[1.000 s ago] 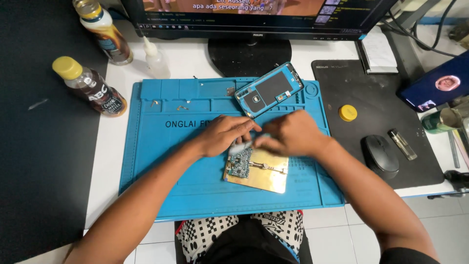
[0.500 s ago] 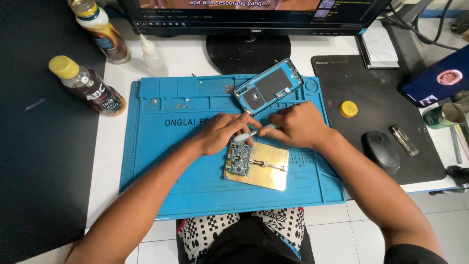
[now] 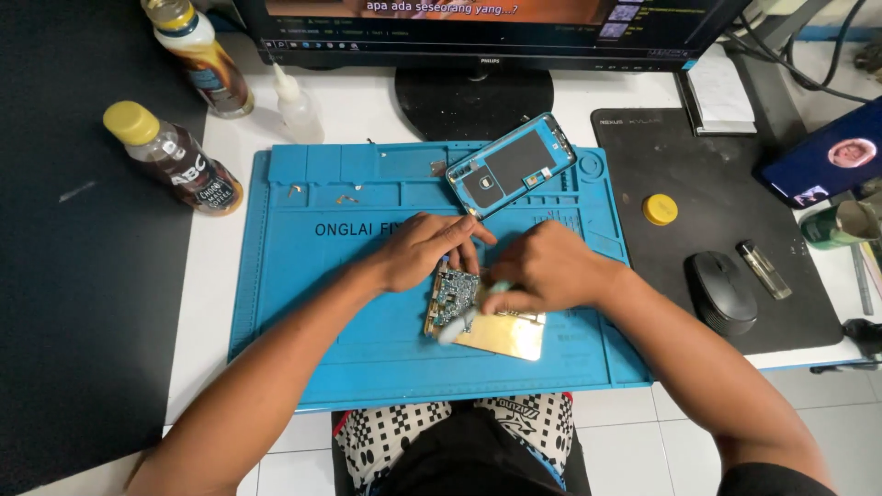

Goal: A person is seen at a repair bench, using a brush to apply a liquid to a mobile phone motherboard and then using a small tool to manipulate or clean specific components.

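Green circuit board [image 3: 453,296] under left hand [image 3: 424,250], pale brush now lower in right hand's [image 3: 542,271] grip (bristles blurred)

At the bench's far edge a wide dark monitor screen [image 3: 487,23] shows a picture. A lit phone screen [image 3: 827,156], blue with a small round picture, lies at the right edge. Two yellow-capped bottles stand at the far left: one brown-labelled [image 3: 175,161], one with an orange-and-blue label [image 3: 202,60].
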